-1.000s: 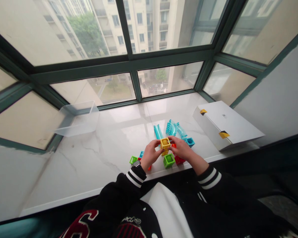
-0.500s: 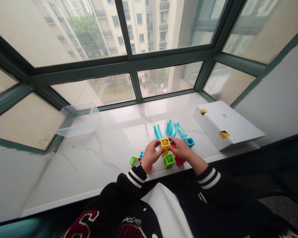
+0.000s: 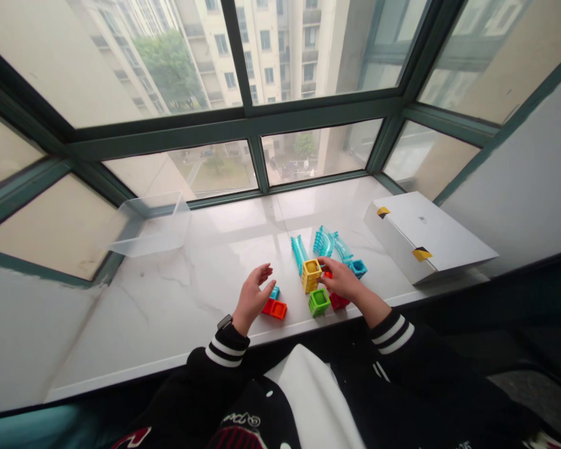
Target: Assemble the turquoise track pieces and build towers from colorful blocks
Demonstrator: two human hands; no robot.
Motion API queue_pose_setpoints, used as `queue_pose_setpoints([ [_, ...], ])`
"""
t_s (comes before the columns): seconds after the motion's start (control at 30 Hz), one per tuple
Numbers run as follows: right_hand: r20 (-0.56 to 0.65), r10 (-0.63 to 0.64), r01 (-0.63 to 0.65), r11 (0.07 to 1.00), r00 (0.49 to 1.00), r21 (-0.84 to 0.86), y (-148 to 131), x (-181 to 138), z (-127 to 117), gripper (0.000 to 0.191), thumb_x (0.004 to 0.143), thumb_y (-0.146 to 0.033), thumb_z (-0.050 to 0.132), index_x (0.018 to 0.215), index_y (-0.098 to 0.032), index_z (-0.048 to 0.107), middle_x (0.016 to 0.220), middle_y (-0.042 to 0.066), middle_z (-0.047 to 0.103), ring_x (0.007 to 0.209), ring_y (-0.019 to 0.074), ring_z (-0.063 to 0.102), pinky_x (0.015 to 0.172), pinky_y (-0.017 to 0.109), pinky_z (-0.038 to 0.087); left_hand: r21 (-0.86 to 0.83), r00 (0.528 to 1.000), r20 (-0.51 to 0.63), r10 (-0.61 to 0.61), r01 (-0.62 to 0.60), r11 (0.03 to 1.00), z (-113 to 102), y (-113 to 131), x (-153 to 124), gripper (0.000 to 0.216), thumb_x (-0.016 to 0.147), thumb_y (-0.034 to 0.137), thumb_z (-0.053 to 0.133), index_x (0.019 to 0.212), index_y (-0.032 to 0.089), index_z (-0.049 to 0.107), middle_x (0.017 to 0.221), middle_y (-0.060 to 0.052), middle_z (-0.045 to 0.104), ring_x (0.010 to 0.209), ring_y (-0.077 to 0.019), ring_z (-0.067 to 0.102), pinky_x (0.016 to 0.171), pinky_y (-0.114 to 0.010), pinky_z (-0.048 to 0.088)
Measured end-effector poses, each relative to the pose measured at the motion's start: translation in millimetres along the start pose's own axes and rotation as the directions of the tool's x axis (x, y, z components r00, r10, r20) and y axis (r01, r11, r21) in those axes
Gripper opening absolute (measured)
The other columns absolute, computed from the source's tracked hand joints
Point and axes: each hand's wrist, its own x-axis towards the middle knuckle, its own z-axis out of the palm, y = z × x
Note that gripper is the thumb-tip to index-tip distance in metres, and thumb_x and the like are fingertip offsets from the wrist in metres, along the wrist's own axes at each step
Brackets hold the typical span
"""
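A stack of yellow toy blocks (image 3: pixel 311 280) stands upright on the white sill, with a round hollow in its top. My right hand (image 3: pixel 340 279) grips its right side, thumb and fingers bent against it. To the left, my left hand (image 3: pixel 252 298) is open and empty, its fingers stretched out above the sill. Beside it lie an orange-red block (image 3: pixel 277 308) and a light-blue block (image 3: pixel 275 292), partly covered by the hand. A green block (image 3: pixel 318 302) sits just in front of the yellow stack. Under my right hand, a red block (image 3: pixel 339 302) is partly hidden.
Light-blue track pieces, one straight (image 3: pixel 299 252) and one curved (image 3: pixel 325 241), lie behind the stack. A blue block (image 3: pixel 357 269) is at their right. A white box (image 3: pixel 425 227) with yellow-black tape stands right; a clear plastic bin (image 3: pixel 156 234) stands left by the window.
My left hand has let go of the yellow stack and moved left, opening over the blocks there. My right hand has stayed at the stack.
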Motion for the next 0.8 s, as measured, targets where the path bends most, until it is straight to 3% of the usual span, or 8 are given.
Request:
queue_pose_setpoints([
  [0.13,-0.002,-0.015,0.015,1.0,1.0,-0.015,3.2,0.0,0.5,0.049,0.084,-0.011,0.071,0.13,-0.027,0.063,0.13,0.005,0.075,0.109,0.0207,0.075,0.1,0.039,0.058,0.004,0.989,-0.112,-0.096,0.097,0.995,-38.7,-17.2,-26.5,0.047,0.093,0.039,0.069,0.136,0.023,0.062,0.127,-0.011,0.073,0.122,-0.0268,0.072,0.112,-0.052,0.058],
  [0.23,0.003,-0.012,0.012,1.0,1.0,-0.025,5.1,0.3,0.6,0.05,0.085,-0.012,0.07,0.131,-0.027,0.062,0.133,0.006,0.073,0.109,0.0209,0.075,0.101,0.04,0.058,-0.007,0.97,-0.176,-0.165,0.166,0.986,-52.6,-30.1,-46.0,0.047,0.091,0.043,0.071,0.133,0.023,0.062,0.125,-0.011,0.074,0.121,-0.0274,0.072,0.113,-0.053,0.057],
  [0.4,0.0,-0.014,0.014,0.999,1.0,-0.031,3.7,0.6,-0.5,0.053,0.084,-0.012,0.07,0.133,-0.028,0.062,0.133,0.006,0.074,0.112,0.023,0.075,0.103,0.044,0.058,-0.024,0.958,-0.182,-0.223,0.222,0.975,-51.4,-45.7,-64.8,0.044,0.089,0.045,0.072,0.126,0.023,0.065,0.129,-0.013,0.074,0.124,-0.0292,0.071,0.111,-0.053,0.057],
  [0.8,-0.008,-0.039,0.039,0.997,0.999,-0.07,0.2,0.4,-2.4,0.053,0.085,-0.014,0.069,0.136,-0.028,0.063,0.133,0.007,0.073,0.109,0.0238,0.075,0.101,0.044,0.06,0.167,0.982,-0.136,-0.135,0.157,0.973,-41.6,-60.6,-69.8,0.04,0.091,0.039,0.068,0.128,0.026,0.067,0.133,-0.01,0.07,0.128,-0.028,0.068,0.11,-0.051,0.056],
])
